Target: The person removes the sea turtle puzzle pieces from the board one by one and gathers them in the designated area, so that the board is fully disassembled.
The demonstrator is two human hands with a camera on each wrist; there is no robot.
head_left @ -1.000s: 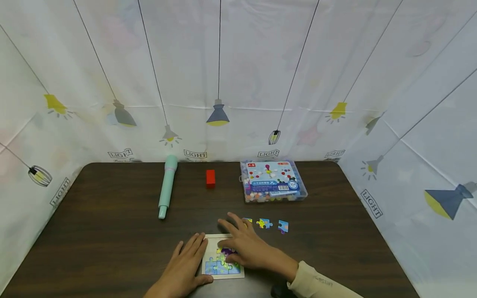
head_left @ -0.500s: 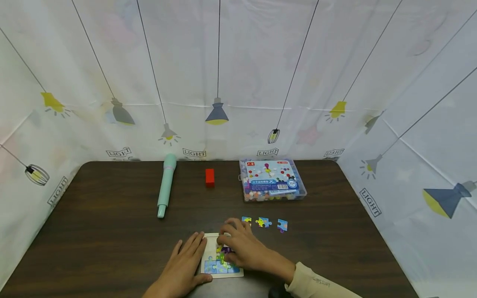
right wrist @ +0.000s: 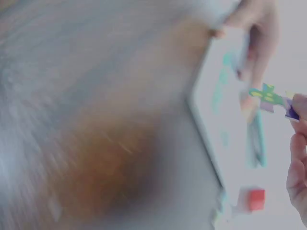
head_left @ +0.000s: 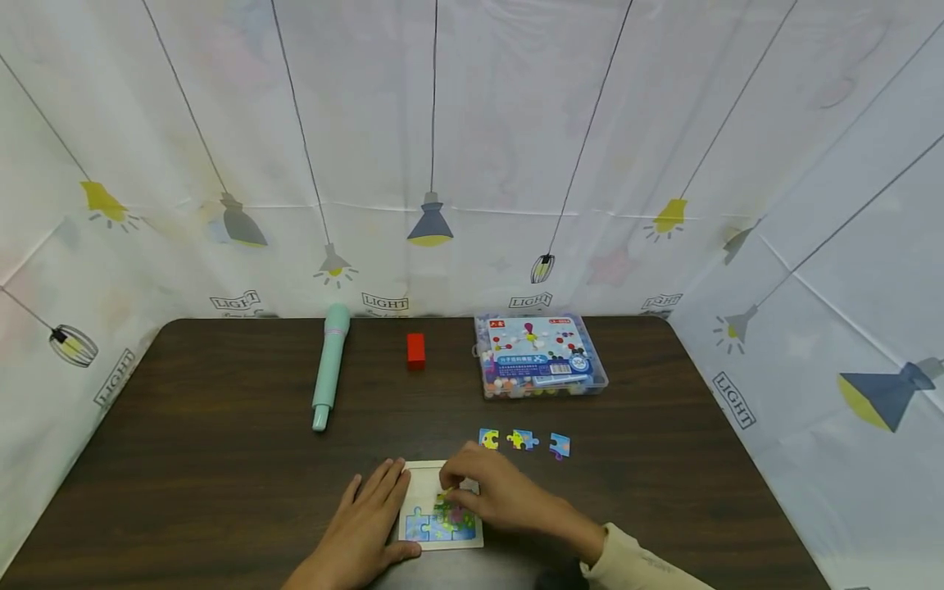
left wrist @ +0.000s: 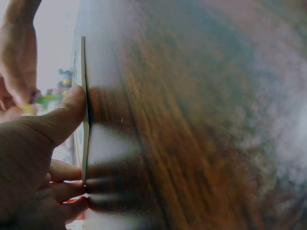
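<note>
A wooden jigsaw tray (head_left: 422,485) lies flat near the table's front, with blue puzzle pieces (head_left: 439,528) fitted along its near side. My left hand (head_left: 360,524) rests on its left edge, fingers straight and thumb at the near corner. Over the tray, my right hand (head_left: 501,493) pinches a jigsaw piece (right wrist: 271,98) of green, purple and yellow between thumb and fingers. In the right wrist view that piece is held up off the tray. The right hand covers the tray's right side in the head view. Both wrist views are partly blurred.
Three loose jigsaw pieces (head_left: 523,440) lie in a row beyond the right hand. Farther back are a mint-green stick-like tool (head_left: 331,369), a red block (head_left: 416,351) and a clear plastic box (head_left: 542,360) of coloured beads. A printed curtain (head_left: 487,147) hangs behind the table.
My right hand has drawn its fingers together and lifted a jigsaw piece from the tray. The leftmost loose piece now shows fully. The left hand stays in place.
</note>
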